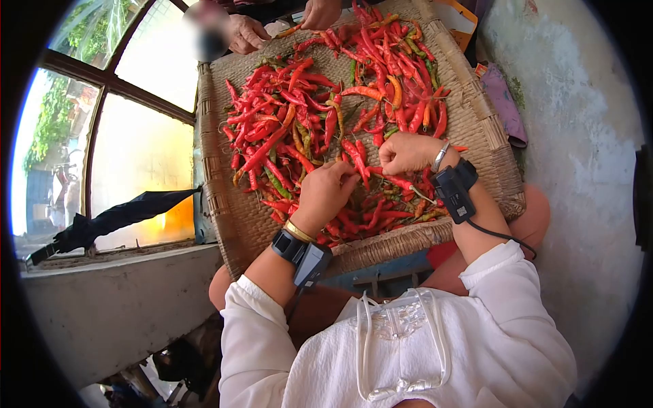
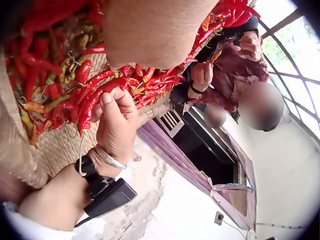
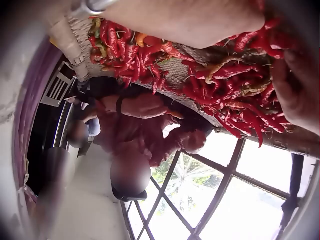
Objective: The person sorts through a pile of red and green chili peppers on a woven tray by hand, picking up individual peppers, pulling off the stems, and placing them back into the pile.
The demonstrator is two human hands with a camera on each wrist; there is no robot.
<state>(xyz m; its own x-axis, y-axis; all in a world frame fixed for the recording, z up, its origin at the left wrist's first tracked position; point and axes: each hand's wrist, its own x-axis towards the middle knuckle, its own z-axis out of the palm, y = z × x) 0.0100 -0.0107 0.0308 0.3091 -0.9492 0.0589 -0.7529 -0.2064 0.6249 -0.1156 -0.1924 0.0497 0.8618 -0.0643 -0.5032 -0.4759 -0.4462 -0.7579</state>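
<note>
Red peppers (image 1: 262, 146) with some green and orange ones cover a woven tray. My right hand (image 1: 411, 152) pinches a red pepper (image 1: 400, 182) near the tray's front half; in the left wrist view the right thumb and fingers (image 2: 117, 117) grip this curved pepper (image 2: 89, 107), its long pale stem hanging free. My left hand (image 1: 325, 194) is just to the left over the heap, fingers bent beside another red pepper (image 1: 356, 162); whether it holds anything is hidden. In the right wrist view the left hand (image 3: 300, 92) is at the right edge, fingertips out of clear sight.
The woven tray's rim (image 1: 388, 246) runs close before my body. Across the tray, another person's hands (image 1: 246, 32) hold an orange pepper (image 1: 289, 30). A folded black umbrella (image 1: 115, 221) leans by the window at the left. A pale wall (image 1: 578, 136) stands on the right.
</note>
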